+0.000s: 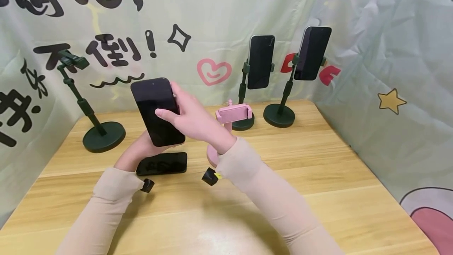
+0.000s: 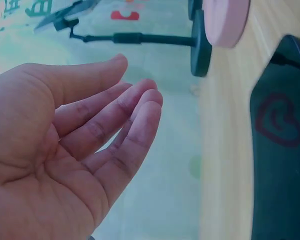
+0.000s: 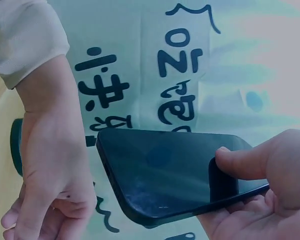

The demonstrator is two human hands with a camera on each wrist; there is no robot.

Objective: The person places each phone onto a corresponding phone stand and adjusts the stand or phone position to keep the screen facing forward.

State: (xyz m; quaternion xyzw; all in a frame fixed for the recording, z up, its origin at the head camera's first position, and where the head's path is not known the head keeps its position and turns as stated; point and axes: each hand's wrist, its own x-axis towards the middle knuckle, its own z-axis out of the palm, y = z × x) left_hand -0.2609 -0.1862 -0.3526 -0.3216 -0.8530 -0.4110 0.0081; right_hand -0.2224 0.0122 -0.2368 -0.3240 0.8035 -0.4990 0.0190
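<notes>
My right hand (image 1: 196, 119) grips a black smartphone (image 1: 152, 103), its thumb on the screen and its other fingers behind. In the right wrist view the phone (image 3: 155, 170) is tilted, one end in the right hand (image 3: 285, 185). My left hand (image 1: 139, 148) is below and partly behind the phone in the head view. The left wrist view shows the left hand (image 2: 85, 135) with loosely bent fingers and nothing between them. Another black phone (image 1: 162, 163) lies flat on the wooden table (image 1: 283, 207) near the left wrist.
An unoccupied dark green phone stand (image 1: 104, 137) is at the left. Two green stands at the back right hold phones, one upright phone (image 1: 261, 62) and one tilted phone (image 1: 313, 53). A pink phone stand (image 1: 233, 113) is partly behind the right forearm. A printed cloth (image 1: 219, 19) hangs behind.
</notes>
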